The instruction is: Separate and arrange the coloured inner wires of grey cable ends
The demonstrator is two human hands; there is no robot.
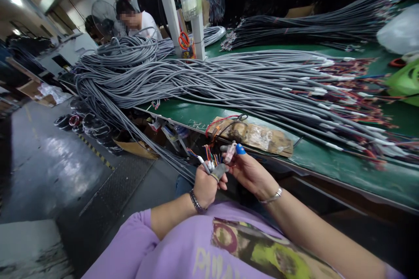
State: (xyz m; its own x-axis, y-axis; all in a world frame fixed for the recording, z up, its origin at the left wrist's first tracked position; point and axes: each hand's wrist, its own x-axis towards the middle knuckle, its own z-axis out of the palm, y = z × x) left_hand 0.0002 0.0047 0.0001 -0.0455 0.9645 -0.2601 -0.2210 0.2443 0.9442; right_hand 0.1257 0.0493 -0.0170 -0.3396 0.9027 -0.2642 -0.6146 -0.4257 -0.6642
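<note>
My left hand [209, 183] is closed round several grey cables, their white-sleeved ends [209, 165] and thin coloured wires [207, 151] sticking up out of the fist. A grey cover sits on its thumb. Just right of those wires, my right hand [248, 172] has its fingers drawn together in a pinch; whatever lies between them is too small to make out. One of its fingertips wears a blue cover [240, 149], and another is wrapped in something whitish. The held cables run back left to a large bundle of grey cables [196, 74] on the green bench.
A taped cardboard piece [262, 137] with red and black leads lies on the green bench [183, 113] by its front edge. Orange-handled scissors [183, 40] hang at a white post [196, 13]. Dark cable bundles [304, 22] lie behind. A co-worker [147, 24] sits at back left.
</note>
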